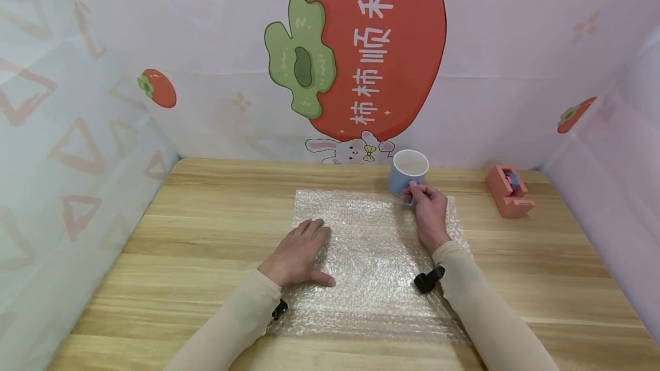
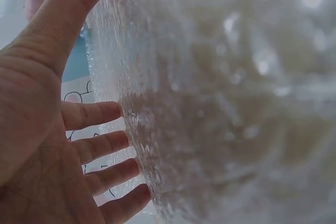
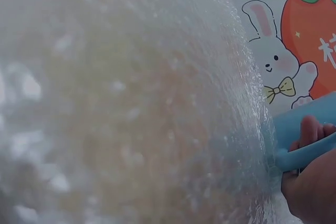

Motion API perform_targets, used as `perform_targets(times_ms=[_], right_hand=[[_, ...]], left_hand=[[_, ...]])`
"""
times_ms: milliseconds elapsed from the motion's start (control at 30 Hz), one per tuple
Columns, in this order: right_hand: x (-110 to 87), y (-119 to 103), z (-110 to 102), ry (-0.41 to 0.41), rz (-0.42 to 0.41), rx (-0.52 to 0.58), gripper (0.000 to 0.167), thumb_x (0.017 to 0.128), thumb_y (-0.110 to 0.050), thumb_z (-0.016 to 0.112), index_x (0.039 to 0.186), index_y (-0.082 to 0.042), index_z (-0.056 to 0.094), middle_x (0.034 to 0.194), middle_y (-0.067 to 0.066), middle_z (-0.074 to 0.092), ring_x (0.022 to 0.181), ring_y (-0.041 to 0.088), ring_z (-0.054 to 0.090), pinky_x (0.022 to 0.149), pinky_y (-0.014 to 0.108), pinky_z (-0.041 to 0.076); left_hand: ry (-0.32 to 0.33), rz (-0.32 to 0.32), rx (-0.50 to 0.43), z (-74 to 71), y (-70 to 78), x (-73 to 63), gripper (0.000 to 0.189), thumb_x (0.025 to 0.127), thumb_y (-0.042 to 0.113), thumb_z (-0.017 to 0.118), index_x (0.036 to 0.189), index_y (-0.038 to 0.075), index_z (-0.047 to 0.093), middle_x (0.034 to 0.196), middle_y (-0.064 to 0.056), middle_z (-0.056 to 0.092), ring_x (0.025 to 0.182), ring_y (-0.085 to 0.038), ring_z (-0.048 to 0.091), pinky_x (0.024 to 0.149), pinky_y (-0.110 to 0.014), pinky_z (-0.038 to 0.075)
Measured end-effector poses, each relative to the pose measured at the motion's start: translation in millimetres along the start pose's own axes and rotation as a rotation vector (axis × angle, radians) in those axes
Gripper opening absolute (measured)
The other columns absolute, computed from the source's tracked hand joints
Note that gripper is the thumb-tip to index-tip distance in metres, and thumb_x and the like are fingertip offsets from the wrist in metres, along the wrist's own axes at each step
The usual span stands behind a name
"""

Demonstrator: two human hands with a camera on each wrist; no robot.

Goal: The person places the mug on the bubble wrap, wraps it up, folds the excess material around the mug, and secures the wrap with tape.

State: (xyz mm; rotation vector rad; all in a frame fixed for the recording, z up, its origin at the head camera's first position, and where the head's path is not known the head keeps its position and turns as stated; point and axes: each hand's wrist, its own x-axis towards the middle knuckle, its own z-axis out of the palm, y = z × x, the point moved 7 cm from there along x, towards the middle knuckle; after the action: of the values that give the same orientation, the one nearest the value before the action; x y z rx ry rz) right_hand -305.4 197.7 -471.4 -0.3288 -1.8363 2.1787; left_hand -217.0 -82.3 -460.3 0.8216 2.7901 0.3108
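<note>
A sheet of clear bubble wrap (image 1: 361,256) lies flat on the wooden table. At its far right edge is a blue mug (image 1: 404,173) with a pale inside, upright, its handle turned toward the person. My right hand (image 1: 430,210) grips that handle; the right wrist view shows fingers curled round the blue handle (image 3: 310,152). On the left part of the sheet rests my left hand (image 1: 299,251), fingers spread and thumb pointing right. In the left wrist view, the fingertips (image 2: 113,111) touch the bubble wrap (image 2: 226,103).
A pink tape dispenser (image 1: 507,192) with a roll of tape stands at the right rear of the wooden table (image 1: 206,233). Printed cloth walls (image 1: 216,113) enclose the back and both sides. Both wrists wear small black cameras (image 1: 429,279).
</note>
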Motion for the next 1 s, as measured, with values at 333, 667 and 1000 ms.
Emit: perform_targets(times_ms=[333,667,1000], right_hand=[[-0.4,-3,-5,0.072,-0.072,-0.105,0.03,0.099,-0.017,0.067,0.095,0.013,0.067,0.075,-0.006,0.07,0.068,0.008,0.066,0.068,0.021,0.053],[1.1,-2,-9,0.133,-0.066,-0.128,0.027,0.097,-0.02,0.071,0.084,0.004,0.069,0.075,0.0,0.069,0.069,0.011,0.062,0.065,0.021,0.051],[0.3,-2,-11,0.169,-0.042,-0.134,0.026,0.093,-0.02,0.074,0.079,0.002,0.07,0.075,0.003,0.071,0.07,0.013,0.062,0.064,0.021,0.051]], left_hand=[[-0.003,-0.01,0.0,1.2,-0.5,-0.6,0.111,0.068,0.064,0.084,0.152,0.005,0.04,0.16,-0.021,0.031,0.146,-0.044,0.029,0.117,-0.056,0.029],[0.001,-0.01,0.006,-0.1,-0.8,-0.5,0.111,0.069,0.064,0.083,0.152,0.005,0.04,0.16,-0.021,0.031,0.146,-0.043,0.029,0.116,-0.056,0.029],[-0.016,-0.015,-0.005,0.4,-0.8,-0.2,0.113,0.069,0.064,0.083,0.153,0.004,0.038,0.161,-0.022,0.029,0.147,-0.044,0.027,0.117,-0.057,0.028]])
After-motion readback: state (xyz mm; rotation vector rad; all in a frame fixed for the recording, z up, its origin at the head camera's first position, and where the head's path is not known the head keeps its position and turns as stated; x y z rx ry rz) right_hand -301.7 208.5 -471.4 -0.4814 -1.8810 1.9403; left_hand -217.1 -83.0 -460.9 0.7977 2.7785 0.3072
